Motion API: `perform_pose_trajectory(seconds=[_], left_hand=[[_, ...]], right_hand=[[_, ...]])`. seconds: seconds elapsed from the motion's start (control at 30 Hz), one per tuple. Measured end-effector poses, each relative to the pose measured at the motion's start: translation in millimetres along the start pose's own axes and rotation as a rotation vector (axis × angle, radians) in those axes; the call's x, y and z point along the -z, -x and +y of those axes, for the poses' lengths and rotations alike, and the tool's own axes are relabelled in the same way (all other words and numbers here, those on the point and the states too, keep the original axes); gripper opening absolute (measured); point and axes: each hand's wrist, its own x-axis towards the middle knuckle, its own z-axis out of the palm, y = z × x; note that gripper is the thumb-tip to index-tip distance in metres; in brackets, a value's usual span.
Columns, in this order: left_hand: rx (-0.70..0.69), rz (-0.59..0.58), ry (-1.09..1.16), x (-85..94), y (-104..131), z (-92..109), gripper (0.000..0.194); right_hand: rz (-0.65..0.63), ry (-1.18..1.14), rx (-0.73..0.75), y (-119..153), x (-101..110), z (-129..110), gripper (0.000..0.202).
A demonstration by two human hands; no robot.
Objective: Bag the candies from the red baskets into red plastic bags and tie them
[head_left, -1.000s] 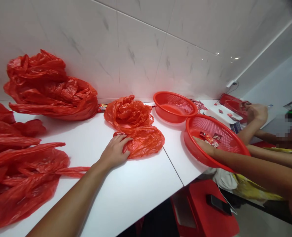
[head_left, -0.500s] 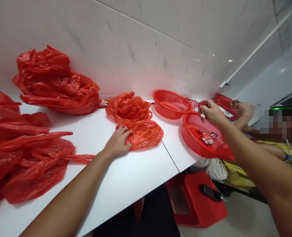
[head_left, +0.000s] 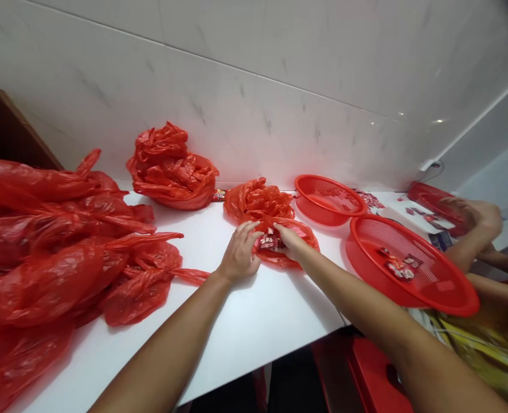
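Note:
On the white table in front of me lies a red plastic bag [head_left: 308, 232] with its mouth spread. My left hand [head_left: 240, 252] curls around the bag's left edge, fingers at the far rim and thumb nearer me. My right hand [head_left: 290, 242] reaches into the mouth from the right, its fingers closed against small red-and-white packets [head_left: 269, 240]. Part of its grip is hidden by the hand itself. Just behind sits a crumpled red plastic bag [head_left: 258, 198], touching the one I handle.
Tied, filled red bags [head_left: 56, 258] pile up at the left. A bag-lined basin [head_left: 174, 178] stands by the wall. To the right are a red colander [head_left: 329, 198] and a larger colander [head_left: 409, 258] holding a few packets. A co-worker's hands [head_left: 480, 223] are at the far right.
My right hand has moved left from above the larger colander into the bag, carrying packets. My left hand has shifted along the bag, whose mouth now gapes. The view has turned left.

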Motion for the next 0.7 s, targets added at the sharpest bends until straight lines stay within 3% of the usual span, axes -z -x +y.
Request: perform_pose_trajectory(seconds=[0.07,0.17,0.27,0.4,0.5,0.57,0.7], left_hand=[[0.072,0.095,-0.022,-2.5,-1.2,-4.6,0.049],[0.312,0.171,-0.042,-8.9,-1.5,-13.8,0.048],[0.449,0.044,0.042,-11.9,1.0,-18.5,0.06],[0.42,-0.146,0.136,-10.7,6.6,-15.5,0.058],[0.389,-0.169,0.162,-12.1,9.3,-15.6,0.056],[0.359,-0.139,0.182,-14.0,9.0,-17.8,0.057],[0.27,-0.04,0.219,-13.2,3.9,-19.7,0.046]], right_hand=[[0.012,-0.05,-0.024,-0.3,8.4,-7.3,0.023],[-0.005,-0.167,-0.057,5.8,21.0,-17.2,0.03],[-0.039,-0.261,-0.051,11.5,30.6,-23.8,0.034],[-0.084,-0.298,-0.023,16.7,42.4,-38.7,0.047],[-0.116,-0.239,-0.035,20.4,55.5,-52.7,0.069],[-0.096,-0.013,0.018,21.5,65.1,-56.0,0.069],[0.134,0.821,0.145,18.4,74.2,-36.4,0.045]])
